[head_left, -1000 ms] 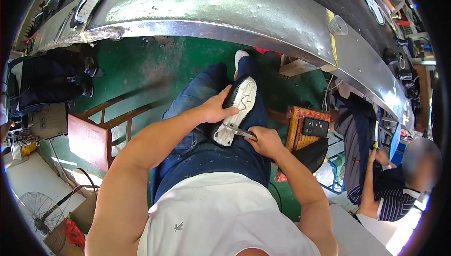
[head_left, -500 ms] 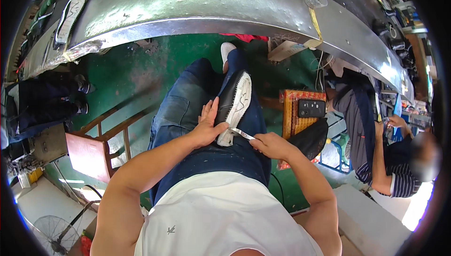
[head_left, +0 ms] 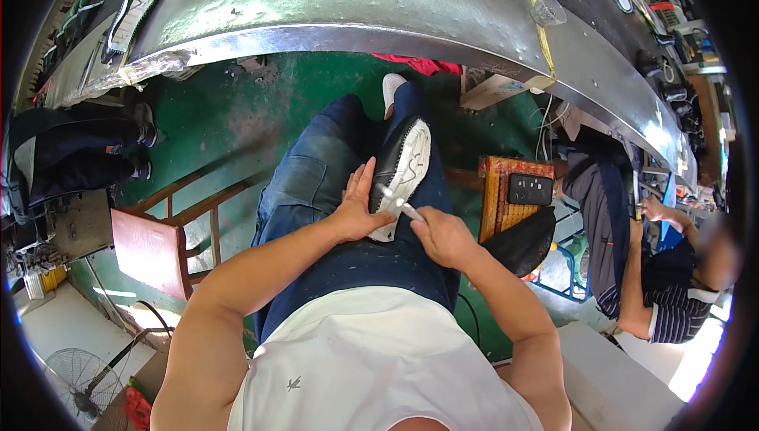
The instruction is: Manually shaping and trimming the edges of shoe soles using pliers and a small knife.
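A black shoe (head_left: pixel 407 166) rests on my lap, its white sole side turned up and its toe pointing away. My left hand (head_left: pixel 354 213) holds it near the heel. The fingers lie stretched along the black upper, and the thumb reaches onto the sole's edge. In my right hand (head_left: pixel 446 237) is a slim white tool (head_left: pixel 408 209), gripped by its handle. Its tip lies over the sole's left edge, just ahead of my left thumb. What kind of tip it has is too small to tell.
A metal-topped bench (head_left: pixel 316 4) curves across the front, with a white shoe sole (head_left: pixel 137 8) and a clear cup (head_left: pixel 548 9) on it. A stool with a black phone (head_left: pixel 530 189) stands at right. A wooden chair (head_left: pixel 154 249) is at left. A co-worker (head_left: pixel 672 281) sits far right.
The tool's tip has moved forward along the sole's left edge. My right hand has shifted slightly forward and left, and my left hand slightly right. The whole view has shifted a little.
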Motion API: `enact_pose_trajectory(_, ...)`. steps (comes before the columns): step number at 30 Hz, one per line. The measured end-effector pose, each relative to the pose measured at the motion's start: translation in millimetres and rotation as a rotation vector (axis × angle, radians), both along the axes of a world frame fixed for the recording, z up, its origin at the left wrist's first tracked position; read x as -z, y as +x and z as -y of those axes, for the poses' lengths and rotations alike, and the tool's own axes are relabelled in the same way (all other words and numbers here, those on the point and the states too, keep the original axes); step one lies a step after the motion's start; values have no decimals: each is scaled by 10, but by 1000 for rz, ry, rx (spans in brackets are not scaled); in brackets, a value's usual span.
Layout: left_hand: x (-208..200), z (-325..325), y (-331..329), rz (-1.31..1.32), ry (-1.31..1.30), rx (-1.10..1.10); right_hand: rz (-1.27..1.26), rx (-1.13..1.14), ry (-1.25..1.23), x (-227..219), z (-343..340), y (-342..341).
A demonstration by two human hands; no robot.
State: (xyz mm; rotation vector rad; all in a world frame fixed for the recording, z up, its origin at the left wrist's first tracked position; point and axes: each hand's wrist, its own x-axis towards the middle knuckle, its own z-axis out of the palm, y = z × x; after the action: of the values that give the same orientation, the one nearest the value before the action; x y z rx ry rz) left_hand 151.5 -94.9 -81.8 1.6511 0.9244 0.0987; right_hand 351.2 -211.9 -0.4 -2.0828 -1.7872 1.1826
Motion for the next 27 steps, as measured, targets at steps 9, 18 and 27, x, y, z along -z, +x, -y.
enact_pose_trajectory(9,-115,-114,8,-109,-84,99,-327,305,-72,54,182,142)
enact_pose_trajectory(18,-142,-136,-64,-43,-197,127,79,-50,-87,-37,40,-112)
enact_pose_trajectory(27,-67,-259,-97,-50,-75,227,9,-42,-99,33,123,-25)
